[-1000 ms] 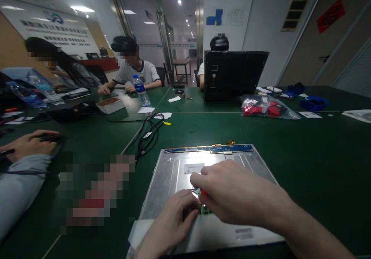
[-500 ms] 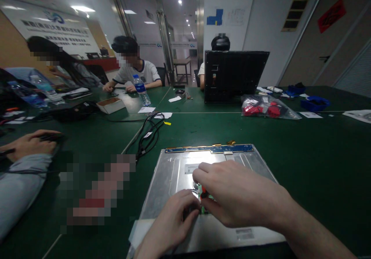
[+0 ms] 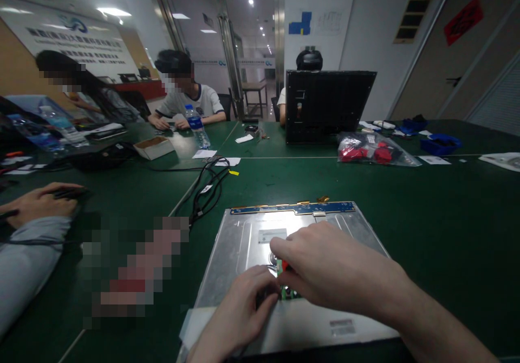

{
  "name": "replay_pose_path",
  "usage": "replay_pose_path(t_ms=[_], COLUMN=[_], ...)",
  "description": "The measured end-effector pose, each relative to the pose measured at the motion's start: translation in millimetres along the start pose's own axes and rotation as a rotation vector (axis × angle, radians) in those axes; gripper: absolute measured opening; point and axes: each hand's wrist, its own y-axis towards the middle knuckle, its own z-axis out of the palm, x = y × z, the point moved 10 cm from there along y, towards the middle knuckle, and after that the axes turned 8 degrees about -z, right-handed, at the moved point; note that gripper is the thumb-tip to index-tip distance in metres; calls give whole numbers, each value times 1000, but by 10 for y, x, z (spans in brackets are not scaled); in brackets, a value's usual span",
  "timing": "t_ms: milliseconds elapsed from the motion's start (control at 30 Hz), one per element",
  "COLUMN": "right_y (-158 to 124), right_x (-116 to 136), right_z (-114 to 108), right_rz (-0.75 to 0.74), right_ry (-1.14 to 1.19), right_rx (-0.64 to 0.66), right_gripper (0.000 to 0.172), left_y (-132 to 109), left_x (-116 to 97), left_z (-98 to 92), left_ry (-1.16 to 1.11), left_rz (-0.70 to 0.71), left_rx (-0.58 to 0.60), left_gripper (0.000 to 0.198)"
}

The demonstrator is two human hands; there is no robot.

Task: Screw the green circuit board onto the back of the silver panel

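In right hand point(image 3: 325, 263), red tool point(image 3: 285, 266), over green board point(image 3: 290, 293), left hand point(image 3: 247, 304) alongside

Own hands: two, one left hand point(image 3: 246, 303) and one right hand point(image 3: 325, 263). One metal panel point(image 3: 235, 246), one blue circuit strip point(image 3: 292, 208), one green board point(image 3: 289, 293), part hidden. One red object point(image 3: 285, 266), mostly covered. On the table point(image 3: 439, 227): one black screen point(image 3: 331, 105), one clear bag point(image 3: 368, 149), two blue trays point(image 3: 441, 145), one open box point(image 3: 160, 149), three bottles point(image 3: 197, 128). Seated across: three people point(image 3: 209, 101). Near left: one co-worker's hand point(image 3: 46, 206).
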Motion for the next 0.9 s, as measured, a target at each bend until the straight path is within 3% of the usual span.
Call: replay_pose_path(t_ms=[233,467,900], right_y=[11,6,20], right_x=[22,57,22], right_z=[26,22,9], right_rz=[-17,-35,-22], right_ry=[-2,32,-6], right_rx=[16,51,-9], right_gripper=[15,6,7], left_y=[4,10,8], left_x=[0,6,-6], left_z=[10,26,-8], left_ry=[-16,-22,-33], left_rz=[21,13,11], left_rx=[10,28,-4], left_gripper=[13,13,12])
